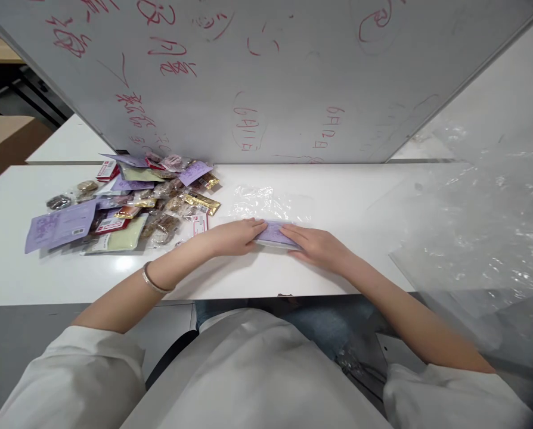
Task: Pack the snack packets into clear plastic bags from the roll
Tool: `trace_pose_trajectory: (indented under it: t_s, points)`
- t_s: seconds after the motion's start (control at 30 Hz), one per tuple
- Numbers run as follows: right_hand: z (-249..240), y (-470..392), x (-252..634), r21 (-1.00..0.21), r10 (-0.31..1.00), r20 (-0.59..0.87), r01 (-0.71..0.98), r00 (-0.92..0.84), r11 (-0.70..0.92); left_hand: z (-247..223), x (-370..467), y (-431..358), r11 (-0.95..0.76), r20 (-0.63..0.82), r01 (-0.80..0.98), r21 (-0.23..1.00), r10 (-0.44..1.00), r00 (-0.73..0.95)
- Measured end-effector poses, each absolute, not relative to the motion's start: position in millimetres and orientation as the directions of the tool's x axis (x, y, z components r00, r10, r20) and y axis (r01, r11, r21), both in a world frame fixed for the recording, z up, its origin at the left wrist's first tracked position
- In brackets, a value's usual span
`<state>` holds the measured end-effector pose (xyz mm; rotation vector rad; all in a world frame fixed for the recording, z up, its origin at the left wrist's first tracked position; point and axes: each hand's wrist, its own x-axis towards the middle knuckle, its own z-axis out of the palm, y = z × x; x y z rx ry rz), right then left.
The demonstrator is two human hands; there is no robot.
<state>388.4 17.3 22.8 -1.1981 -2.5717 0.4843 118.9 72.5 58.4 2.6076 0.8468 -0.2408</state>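
A flat purple packet [274, 233] lies on the white table in front of me, with a clear plastic bag [262, 202] spread out just behind it. My left hand [237, 236] grips the left end of the packet, fingers pressed together on its top. At the right end, my right hand [318, 245] holds it with the fingers over the top and the thumb at the front edge. Whether the packet is inside the clear bag, I cannot tell.
To the left is a heap of packaged goods [159, 229]: purple packets, gold sachets, red-and-white boxes and clear bags of dried pieces. A whiteboard [284, 77] with red writing stands at the back. Large clear plastic sheeting [481, 232] covers the right side.
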Motion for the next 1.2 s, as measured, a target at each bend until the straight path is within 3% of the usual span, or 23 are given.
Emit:
trace_pose_trajectory:
  t_s: [0.1,0.2,0.3,0.4,0.47,0.53,0.63,0.73,0.87,0.97,1.1,1.2]
  points:
    - [30.4,28.5,394.0,-0.449,0.875,0.044,0.773,-0.482,0.448,80.0,120.7,99.1,-0.650,-0.347,0.622,0.437,0.516,0.783]
    - [35.4,57.1,396.2,-0.541,0.932,-0.106,0.807,-0.346,0.238,80.5,130.6,121.5,-0.584,-0.365,0.697,0.416,0.595,0.716]
    - [30.8,78.0,394.4,-0.505,0.936,-0.236,0.856,-0.259,0.110,60.0,141.6,124.8,-0.604,-0.229,0.745,0.282,0.712,0.664]
    - [24.1,80.1,391.3,-0.375,0.970,-0.109,0.913,-0.216,0.161,35.7,145.2,106.3,-0.675,0.079,0.736,0.055,0.738,0.671]
    - [23.9,75.7,389.8,-0.369,0.978,-0.033,0.912,-0.206,0.179,22.9,143.5,87.7,-0.683,0.117,0.731,-0.003,0.725,0.678]
    - [27.8,72.4,388.8,-0.433,0.983,-0.096,0.895,-0.159,0.103,12.7,140.6,70.2,-0.668,0.080,0.743,0.040,0.744,0.664]
    - [36.0,73.8,388.0,-0.484,0.934,-0.344,0.871,-0.097,-0.087,-0.5,137.0,53.3,-0.624,0.072,0.770,0.131,0.781,0.620]
    - [39.0,75.0,388.6,-0.556,0.870,-0.474,0.813,-0.137,-0.175,-9.6,136.2,47.6,-0.602,0.097,0.773,0.199,0.798,0.595]
    - [34.8,57.2,395.4,-0.829,0.900,-0.384,0.506,-0.208,-0.237,-5.4,143.6,42.6,-0.600,0.083,0.736,0.313,0.790,0.608]
    - [33.9,36.7,414.7,-0.931,0.946,-0.299,0.256,-0.123,-0.261,10.3,155.0,29.1,-0.612,0.111,0.675,0.412,0.769,0.629]
    - [42.7,33.7,480.0,-0.988,0.935,-0.127,0.043,0.332,-0.149,27.5,164.8,8.3,-0.661,0.309,0.543,0.517,0.736,0.602]
    - [51.3,59.7,552.3,-0.997,0.730,0.047,0.076,0.682,-0.007,27.7,164.6,6.4,-0.639,0.380,0.473,0.606,0.755,0.534]
